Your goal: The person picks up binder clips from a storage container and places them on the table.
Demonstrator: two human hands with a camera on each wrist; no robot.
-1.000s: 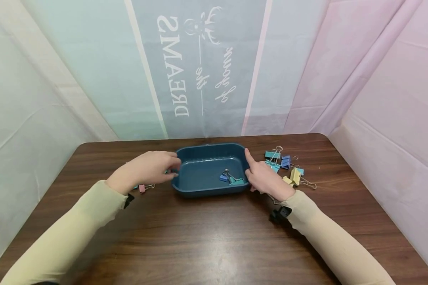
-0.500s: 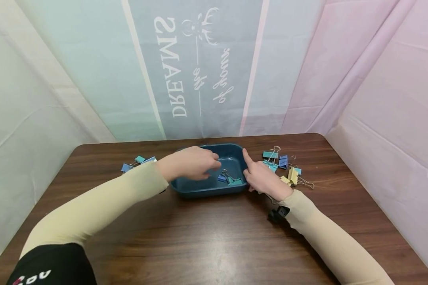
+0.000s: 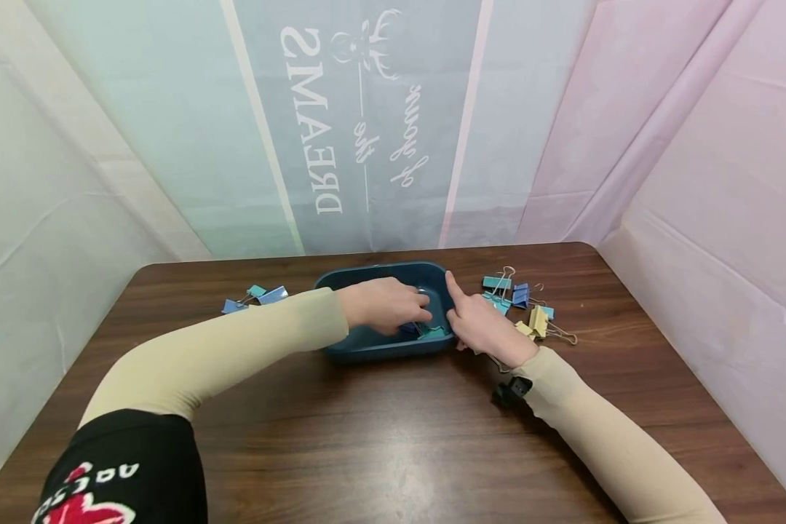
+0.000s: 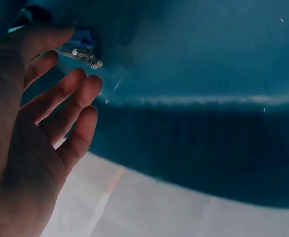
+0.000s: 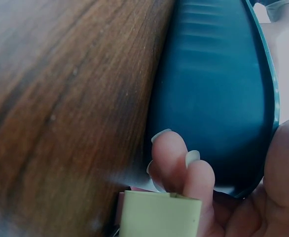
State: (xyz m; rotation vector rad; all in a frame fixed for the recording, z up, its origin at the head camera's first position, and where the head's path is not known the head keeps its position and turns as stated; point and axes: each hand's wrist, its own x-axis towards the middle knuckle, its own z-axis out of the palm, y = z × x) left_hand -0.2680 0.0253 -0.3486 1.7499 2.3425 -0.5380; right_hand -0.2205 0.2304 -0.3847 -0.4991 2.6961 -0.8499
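Observation:
My left hand [image 3: 388,304] is inside the dark teal tray [image 3: 340,355], above the binder clips near its right end. Its fingers are loosely bent and nothing shows between them in the left wrist view, where a blue binder clip [image 4: 83,39] lies just beyond the fingertips. A teal binder clip [image 3: 434,332] shows below the hand; the rest of the pile is partly hidden. My right hand [image 3: 485,327] holds the tray's right end, its index finger straight along the rim and other fingers curled against the outer wall. In the right wrist view a yellow binder clip [image 5: 159,215] stands near those fingers.
Right of the tray lie several loose binder clips: teal [image 3: 496,283], blue [image 3: 520,295] and yellow [image 3: 538,321]. More clips, blue [image 3: 273,295] and teal [image 3: 256,290], lie left of it, partly behind my left sleeve. A cloth backdrop [image 3: 380,225] rises behind the wooden table [image 3: 340,437].
My left hand has moved right, from the tray's left rim across to the clips at its right end. The right hand has stayed at the right rim.

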